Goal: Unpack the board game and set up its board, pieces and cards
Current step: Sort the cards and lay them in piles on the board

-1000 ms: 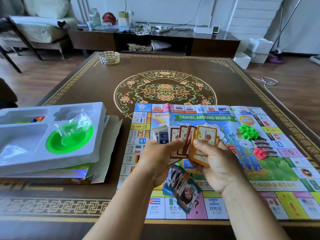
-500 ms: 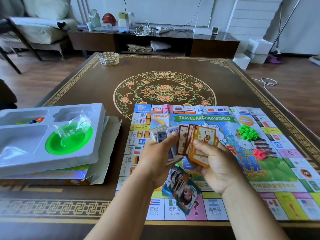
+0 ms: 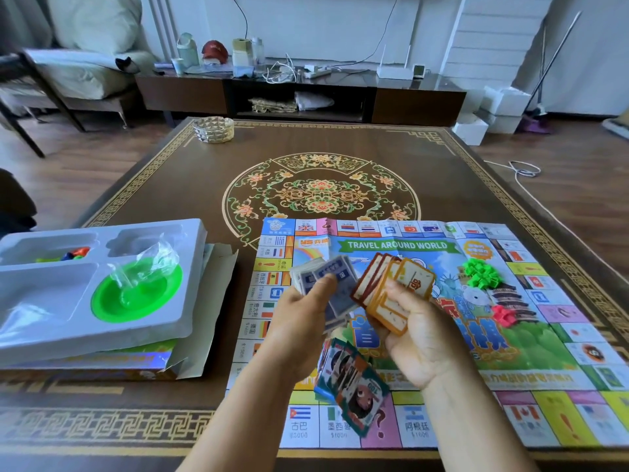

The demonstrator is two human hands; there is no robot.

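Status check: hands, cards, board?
Left hand holds blue-backed cards; right hand holds orange-bordered cards. Board unfolded, house pieces on it. Nothing blocking.

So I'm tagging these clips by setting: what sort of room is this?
Most likely a home living room: a cushioned sofa on the far left, a low media cabinet with a router against the wall, and a large low table in the middle.

Two bare forearms reach in from the near edge, no sleeves, watch or rings showing; the left hand (image 3: 299, 321) and right hand (image 3: 418, 335) are ungloved.
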